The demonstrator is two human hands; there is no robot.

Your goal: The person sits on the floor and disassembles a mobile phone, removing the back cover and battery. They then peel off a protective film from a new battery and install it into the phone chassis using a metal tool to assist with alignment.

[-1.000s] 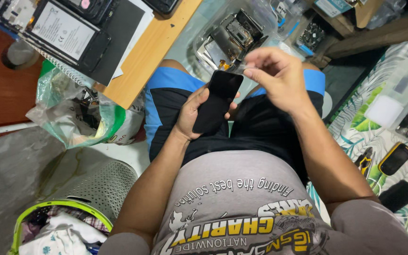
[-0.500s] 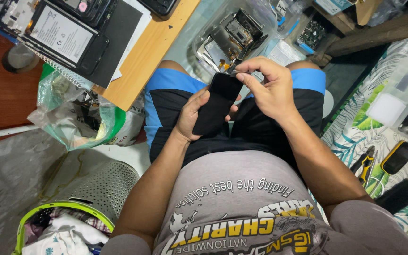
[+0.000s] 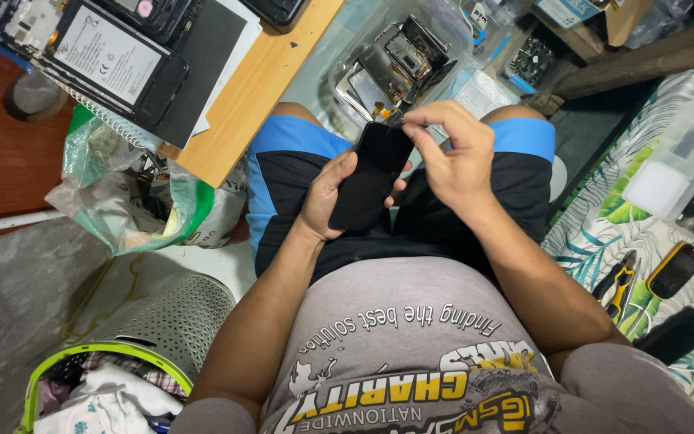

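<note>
Cluttered repair corner, seated lap view. Wooden worktop (image 3: 260,88) left of black phone (image 3: 370,177). Left hand (image 3: 327,197) cradles phone steady over lap, fingers wrapped behind. Right hand (image 3: 453,157) fingers pinched shut at phone's top edge, apparently gripping something small.

Wooden table (image 3: 263,88): phones (image 3: 110,60), black sheet (image 3: 206,68).

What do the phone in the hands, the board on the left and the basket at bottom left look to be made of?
Phone: glossy black glass or plastic, by its smooth, dark, even face. Board: pale wood or laminate, matte, with a faint grain. Basket: grey plastic by the look, with rows of small holes and a green rim.
</note>
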